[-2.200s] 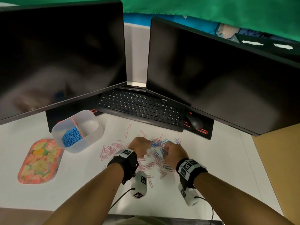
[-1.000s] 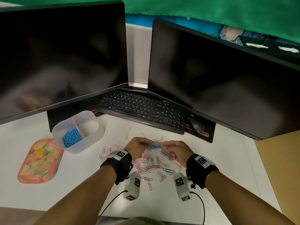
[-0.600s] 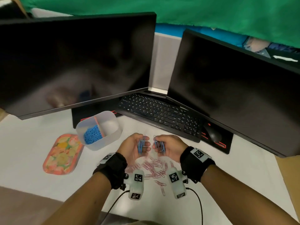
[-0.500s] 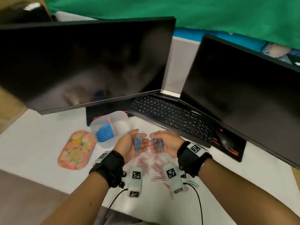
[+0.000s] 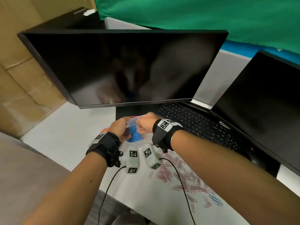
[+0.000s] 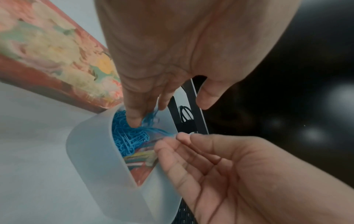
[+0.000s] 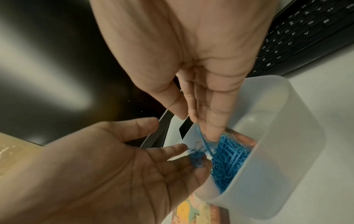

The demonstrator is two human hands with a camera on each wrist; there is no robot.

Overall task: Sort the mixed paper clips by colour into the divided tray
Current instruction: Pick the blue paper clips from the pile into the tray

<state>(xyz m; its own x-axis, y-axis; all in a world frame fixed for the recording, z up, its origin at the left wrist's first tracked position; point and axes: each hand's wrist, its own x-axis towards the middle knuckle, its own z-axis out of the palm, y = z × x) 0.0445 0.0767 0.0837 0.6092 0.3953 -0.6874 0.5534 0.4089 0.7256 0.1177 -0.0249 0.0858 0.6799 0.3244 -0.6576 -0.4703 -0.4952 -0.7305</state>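
Observation:
Both of my hands hover over the translucent divided tray (image 5: 131, 122). The left hand (image 5: 121, 126) points its fingers down into the tray's blue compartment (image 6: 91, 151), thumb spread apart. Blurred loose blue clips (image 6: 151, 119) drop past its fingertips onto the blue clip pile (image 6: 128, 139). The right hand (image 5: 142, 125) lies palm open beside it, fingers straight over the tray rim (image 7: 277, 136), with a blue streak of clips (image 7: 203, 141) at its fingertips. The blue pile (image 7: 229, 159) fills one side of the divider. Pink clips (image 5: 175, 174) lie scattered on the white desk, with a few blue clips (image 5: 215, 199) at the right.
A floral lid or dish (image 6: 57, 50) lies just left of the tray. A black keyboard (image 5: 194, 120) sits to the right. The left monitor (image 5: 126, 67) overhangs the tray from behind, and a second monitor (image 5: 267, 103) stands at the right. Wrist-camera cables trail over the desk's front edge.
Both hands gathered blue clips from the pile, lifted them, and carried them left to the tray. Their fingers have now opened and the clips are falling in. The head view swung left.

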